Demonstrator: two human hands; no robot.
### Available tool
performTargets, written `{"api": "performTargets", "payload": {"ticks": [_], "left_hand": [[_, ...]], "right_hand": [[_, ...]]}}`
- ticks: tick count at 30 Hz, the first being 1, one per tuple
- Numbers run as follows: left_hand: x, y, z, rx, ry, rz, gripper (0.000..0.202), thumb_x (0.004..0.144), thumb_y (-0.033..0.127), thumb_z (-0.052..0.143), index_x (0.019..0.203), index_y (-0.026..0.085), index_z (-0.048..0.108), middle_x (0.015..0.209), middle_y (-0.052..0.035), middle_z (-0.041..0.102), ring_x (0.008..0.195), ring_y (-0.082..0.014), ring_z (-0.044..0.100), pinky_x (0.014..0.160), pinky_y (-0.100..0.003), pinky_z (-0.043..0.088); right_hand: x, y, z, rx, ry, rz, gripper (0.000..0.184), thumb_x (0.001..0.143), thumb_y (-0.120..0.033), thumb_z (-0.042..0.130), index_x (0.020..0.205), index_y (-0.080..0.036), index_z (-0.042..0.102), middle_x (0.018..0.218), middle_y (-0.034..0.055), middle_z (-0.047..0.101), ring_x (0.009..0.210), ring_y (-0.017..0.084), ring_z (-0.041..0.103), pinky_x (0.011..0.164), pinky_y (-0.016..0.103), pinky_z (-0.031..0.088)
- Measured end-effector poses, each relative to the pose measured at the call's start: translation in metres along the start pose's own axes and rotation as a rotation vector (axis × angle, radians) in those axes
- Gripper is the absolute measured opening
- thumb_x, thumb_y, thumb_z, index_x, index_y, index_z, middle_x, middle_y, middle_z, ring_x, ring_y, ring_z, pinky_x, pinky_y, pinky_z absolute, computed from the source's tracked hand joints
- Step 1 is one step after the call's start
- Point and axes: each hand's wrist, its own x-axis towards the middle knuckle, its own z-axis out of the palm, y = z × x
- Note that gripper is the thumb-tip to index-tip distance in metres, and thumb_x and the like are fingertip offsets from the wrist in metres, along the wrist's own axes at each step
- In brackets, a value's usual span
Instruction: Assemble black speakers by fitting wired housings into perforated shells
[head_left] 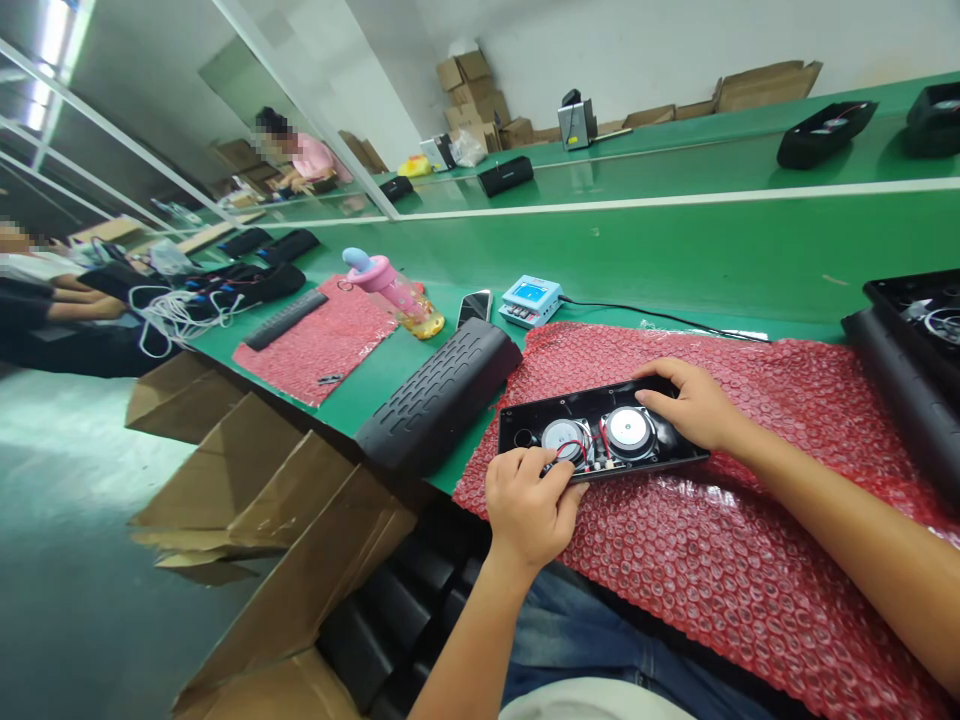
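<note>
A black speaker housing (pixel 679 452) lies with its inner side up on red bubble wrap (pixel 675 540). Inside it are two round silver speaker drivers (pixel 630 432) with thin red wires (pixel 574 445) between them. My left hand (pixel 532 500) grips the near left edge, its thumb and fingertips close to the wires and small white connectors. At the far right end, my right hand (pixel 690 405) holds the rim, thumb inside and fingers over the edge. Left of the housing rests a black perforated speaker cover (pixel 442 395). My left fingers partly hide the near side of the housing.
A blue device with a screen (pixel 531 300), a phone (pixel 475 307) and a pink-lidded cup (pixel 394 295) stand behind. More black housings (pixel 907 400) sit at right. An open cardboard box (pixel 285 590) with black parts is below the table edge. Two people work at left.
</note>
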Motion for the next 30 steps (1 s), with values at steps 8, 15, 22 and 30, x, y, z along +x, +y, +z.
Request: {"api": "performTargets", "payload": {"ticks": [8, 15, 22, 30], "left_hand": [[0.0006, 0.0003, -0.0002, -0.010, 0.019, 0.006, 0.014, 0.077, 0.032, 0.061, 0.074, 0.020, 0.068, 0.082, -0.0059, 0.065, 0.078, -0.0225, 0.052, 0.072, -0.037, 0.037], [-0.0003, 0.0000, 0.0007, -0.014, 0.019, -0.007, 0.015, 0.077, 0.033, 0.060, 0.074, 0.021, 0.068, 0.082, -0.0058, 0.066, 0.079, -0.0226, 0.052, 0.073, -0.038, 0.037], [-0.0004, -0.0002, 0.0009, -0.011, 0.025, -0.003, 0.015, 0.077, 0.032, 0.060, 0.074, 0.021, 0.069, 0.082, -0.0059, 0.066, 0.079, -0.0228, 0.052, 0.072, -0.038, 0.037], [0.0005, 0.0003, 0.0010, -0.021, 0.030, -0.004, 0.015, 0.077, 0.032, 0.060, 0.074, 0.021, 0.068, 0.081, -0.0057, 0.066, 0.079, -0.0225, 0.052, 0.072, -0.038, 0.037]], "right_hand": [[0.0000, 0.0004, -0.0003, 0.001, 0.000, -0.005, 0.018, 0.074, -0.026, 0.055, 0.088, -0.018, 0.063, 0.093, 0.0059, 0.065, 0.088, 0.019, 0.058, 0.081, 0.035, 0.043], [-0.0002, -0.0003, -0.0008, -0.003, 0.003, -0.007, 0.017, 0.074, -0.025, 0.055, 0.087, -0.018, 0.063, 0.092, 0.0055, 0.065, 0.087, 0.019, 0.058, 0.081, 0.035, 0.044], [0.0000, 0.0000, -0.0003, -0.010, 0.001, -0.008, 0.016, 0.074, -0.026, 0.055, 0.087, -0.019, 0.063, 0.092, 0.0052, 0.065, 0.087, 0.020, 0.058, 0.080, 0.035, 0.044], [-0.0003, 0.0010, -0.0002, -0.017, -0.003, -0.014, 0.017, 0.075, -0.026, 0.054, 0.088, -0.018, 0.063, 0.093, 0.0058, 0.065, 0.087, 0.020, 0.058, 0.079, 0.035, 0.044]]}}
